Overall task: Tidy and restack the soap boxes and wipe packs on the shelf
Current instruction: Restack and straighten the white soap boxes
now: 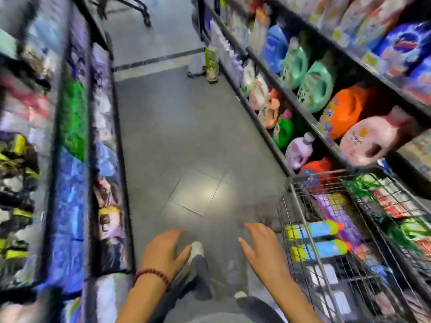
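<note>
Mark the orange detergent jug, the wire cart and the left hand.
orange detergent jug [342,110]: head view, its front.
wire cart [338,172]: head view, top rim.
left hand [163,250]: head view, its back.

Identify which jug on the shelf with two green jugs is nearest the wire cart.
The pink jug, at the row's near end beside the orange jug.

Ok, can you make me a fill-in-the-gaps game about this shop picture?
The left hand and the right hand both hold ____.
The red bead bracelet is on the ____ wrist.
The wire cart stands on the person's ____ side.
Missing words: nothing, left, right.
</note>
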`<state>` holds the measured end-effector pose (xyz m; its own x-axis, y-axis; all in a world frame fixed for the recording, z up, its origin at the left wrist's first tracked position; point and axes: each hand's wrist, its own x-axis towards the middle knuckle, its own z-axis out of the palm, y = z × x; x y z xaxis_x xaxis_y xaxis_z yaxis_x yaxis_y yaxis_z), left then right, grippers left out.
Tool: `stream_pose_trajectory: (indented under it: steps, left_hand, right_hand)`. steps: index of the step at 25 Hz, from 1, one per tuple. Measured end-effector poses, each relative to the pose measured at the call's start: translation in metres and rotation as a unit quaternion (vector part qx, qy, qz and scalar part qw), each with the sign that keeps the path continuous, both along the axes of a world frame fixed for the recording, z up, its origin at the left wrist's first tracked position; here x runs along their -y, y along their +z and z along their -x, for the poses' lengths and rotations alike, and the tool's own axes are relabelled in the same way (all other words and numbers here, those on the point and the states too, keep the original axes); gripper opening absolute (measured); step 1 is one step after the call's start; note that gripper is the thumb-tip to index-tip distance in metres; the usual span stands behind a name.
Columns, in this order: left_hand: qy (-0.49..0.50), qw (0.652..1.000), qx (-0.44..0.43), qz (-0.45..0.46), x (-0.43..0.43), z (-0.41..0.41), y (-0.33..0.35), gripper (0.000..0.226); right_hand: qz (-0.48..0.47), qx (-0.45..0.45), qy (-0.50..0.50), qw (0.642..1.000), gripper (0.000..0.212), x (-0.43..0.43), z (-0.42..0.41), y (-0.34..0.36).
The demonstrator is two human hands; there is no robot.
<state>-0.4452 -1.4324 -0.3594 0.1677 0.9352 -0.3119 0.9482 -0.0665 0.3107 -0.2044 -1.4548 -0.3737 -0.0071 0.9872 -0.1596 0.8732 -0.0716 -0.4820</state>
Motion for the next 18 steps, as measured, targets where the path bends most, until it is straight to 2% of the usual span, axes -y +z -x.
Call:
stream_pose_trajectory:
  steps: [5,9,13,18]
  left_hand:
    - [-0.009,0.999,0.024,-0.029,-0.077,0.054,0.003,0.055]
    - [-0.025,0.999,0.027,-0.027,-0.147,0.078,0.003,0.055]
    - [-0.082,0.996,0.017,-0.013,-0.217,0.060,0.000,0.055]
    - [-0.156,0.987,0.030,-0.022,-0.337,-0.004,-0.008,0.054]
  right_hand:
    - [-0.039,0.024,0.048,0.998,0.035,-0.088,0.045,0.008]
    - [-0.033,0.052,0.035,0.997,0.035,-0.149,0.068,0.014]
    - [0.019,0.062,-0.013,0.998,0.038,-0.192,0.060,0.011]
    - [0.054,0.057,-0.090,0.993,0.037,-0.264,0.021,-0.012]
